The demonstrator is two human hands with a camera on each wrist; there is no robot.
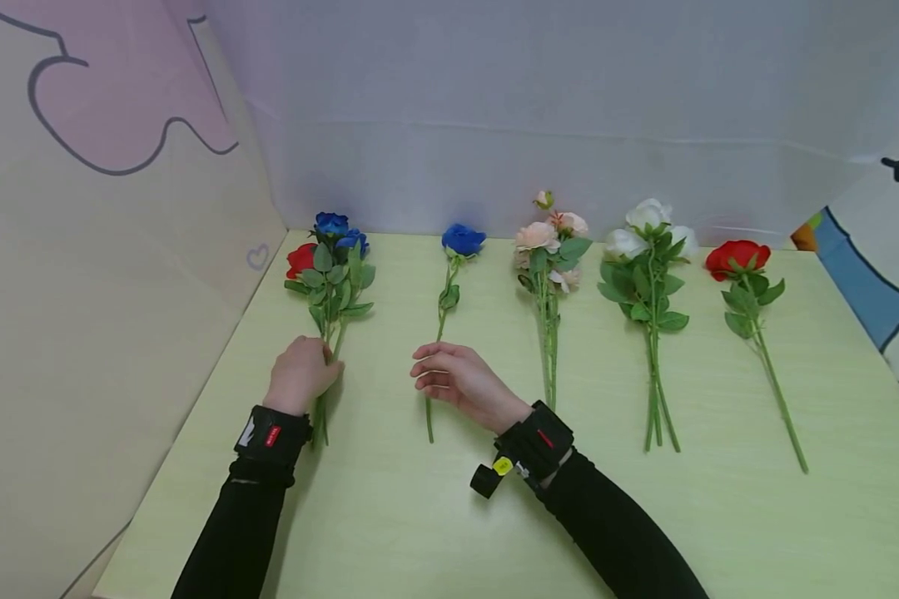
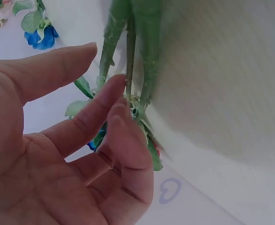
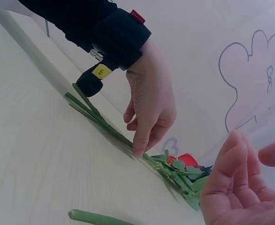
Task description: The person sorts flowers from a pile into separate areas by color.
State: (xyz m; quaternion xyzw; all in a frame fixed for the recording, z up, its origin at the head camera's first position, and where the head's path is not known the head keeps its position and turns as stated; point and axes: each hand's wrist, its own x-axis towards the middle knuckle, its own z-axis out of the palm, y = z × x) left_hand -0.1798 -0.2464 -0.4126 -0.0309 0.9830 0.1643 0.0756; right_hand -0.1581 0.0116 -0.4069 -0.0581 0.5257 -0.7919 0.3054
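Note:
My left hand [image 1: 300, 374] is at the stems of a bunch of artificial roses, two blue roses [image 1: 332, 223] and a red rose [image 1: 300, 260], lying at the table's left. In the left wrist view its fingertips touch the green stems [image 2: 149, 47], while the thumb stands apart. My right hand [image 1: 468, 384] hovers over the stem of a single blue rose [image 1: 463, 240], its fingers loosely bent and holding nothing. That stem's cut end [image 3: 88, 215] shows low in the right wrist view, near the right hand [image 3: 240, 187].
Further right lie a pale pink bunch [image 1: 539, 237], a white bunch [image 1: 648, 215] and a single red rose [image 1: 737, 258], heads toward the back wall. The pale table [image 1: 494, 532] meets cloth walls at the back and left. Each wrist wears a black strap [image 1: 273, 433].

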